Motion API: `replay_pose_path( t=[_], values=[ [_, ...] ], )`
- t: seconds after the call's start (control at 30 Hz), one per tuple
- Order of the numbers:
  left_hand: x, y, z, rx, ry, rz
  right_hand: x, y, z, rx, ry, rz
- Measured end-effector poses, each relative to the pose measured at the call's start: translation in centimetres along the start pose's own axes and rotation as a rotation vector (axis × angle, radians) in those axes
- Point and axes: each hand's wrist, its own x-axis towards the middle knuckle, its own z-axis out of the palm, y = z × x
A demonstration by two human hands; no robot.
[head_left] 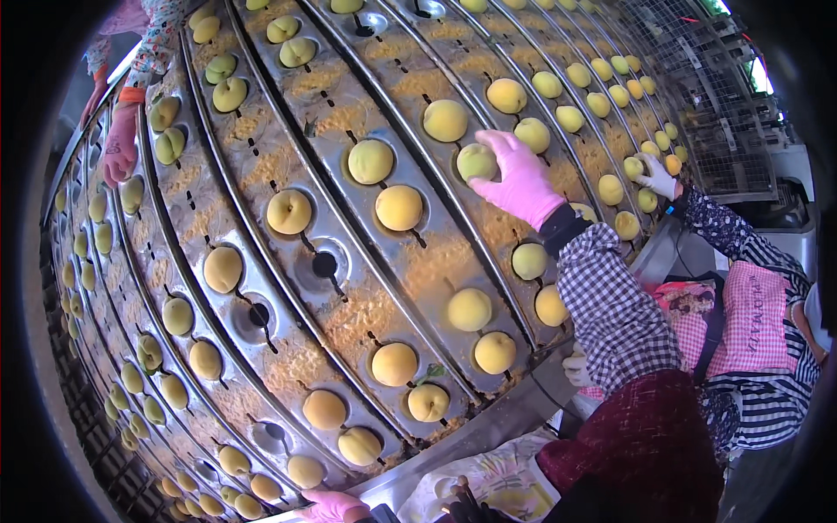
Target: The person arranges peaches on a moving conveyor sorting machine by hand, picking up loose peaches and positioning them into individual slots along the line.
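My right hand point(516, 180), in a pink glove, is closed round a greenish-yellow peach point(476, 163) at a cup of the metal tray conveyor point(349, 301). Thumb and fingers lie on either side of the fruit. Whether the peach is lifted off its cup I cannot tell. A yellow peach point(445, 120) sits just beyond it, another peach point(532, 135) to its right. Low in the picture my left hand point(331, 506), also gloved in pink, rests at the conveyor's near edge with fingers apart, beside a peach point(305, 472). Part of that hand is cut off.
Rows of cups hold many peaches; a bare cup point(325, 265) shows its dark hole. Orange pulp point(362, 318) smears the trays. At right a co-worker's white-gloved hand point(658, 177) touches fruit; at upper left another co-worker's pink-gloved hand point(120, 148) hangs over the trays. Wire guards point(724, 131) stand far right.
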Motion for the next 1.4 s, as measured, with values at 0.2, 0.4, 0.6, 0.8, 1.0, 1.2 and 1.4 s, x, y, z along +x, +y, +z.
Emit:
replay_pose_path(
  t=[0.2,0.4,0.6,0.8,1.0,1.2,1.4],
  values=[
    [3.4,-1.3,0.8,-0.011,-0.014,0.017,0.9,-1.4,0.7,-0.287,-0.136,0.062],
    [6.4,-1.5,1.4,-0.011,-0.017,-0.003,-0.3,-4.1,0.8,-0.289,-0.029,0.309],
    [7.8,-2.5,1.7,-0.001,-0.007,-0.018,0.8,-4.6,0.1,-0.302,-0.129,0.366],
    [7.8,-2.1,2.0,0.004,-0.001,-0.023,4.2,-5.3,1.2,-0.362,0.023,0.16],
    [7.9,-2.6,2.4,0.021,0.012,-0.043,9.2,-5.3,1.6,-0.512,-0.25,0.152],
    [8.5,-3.1,1.8,0.062,0.029,-0.079,10.2,-7.0,1.0,-0.548,-0.3,0.214],
    [8.7,-3.8,1.5,0.057,0.028,-0.078,8.1,-12.8,2.7,-0.365,-0.134,-0.001]
  ],
)
